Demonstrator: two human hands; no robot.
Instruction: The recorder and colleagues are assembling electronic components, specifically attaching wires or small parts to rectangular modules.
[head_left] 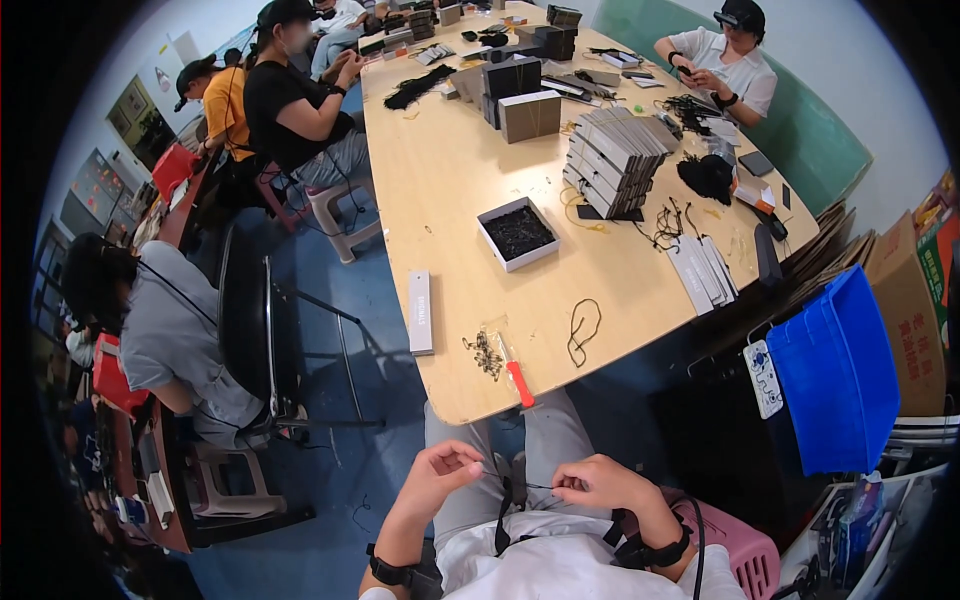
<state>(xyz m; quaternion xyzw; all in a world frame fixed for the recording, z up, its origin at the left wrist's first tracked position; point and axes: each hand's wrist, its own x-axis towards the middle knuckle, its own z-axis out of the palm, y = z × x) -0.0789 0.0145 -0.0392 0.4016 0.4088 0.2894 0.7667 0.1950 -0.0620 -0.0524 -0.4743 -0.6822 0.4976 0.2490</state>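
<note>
Above my lap, my left hand pinches one part of a thin dark cord. The fingertips of my right hand pinch the cord a short way to the right. It runs between the two hands. At the near table edge lies a tool with a red handle, beside a heap of small dark metal pieces and a clear plastic bag. To their right is a dark cord loop. A narrow light-grey box stands by the left edge.
An open white box of black bits sits mid-table. Stacked grey boxes and black cord bundles lie farther off. A blue bin stands right, a black chair left. Other people work around the room.
</note>
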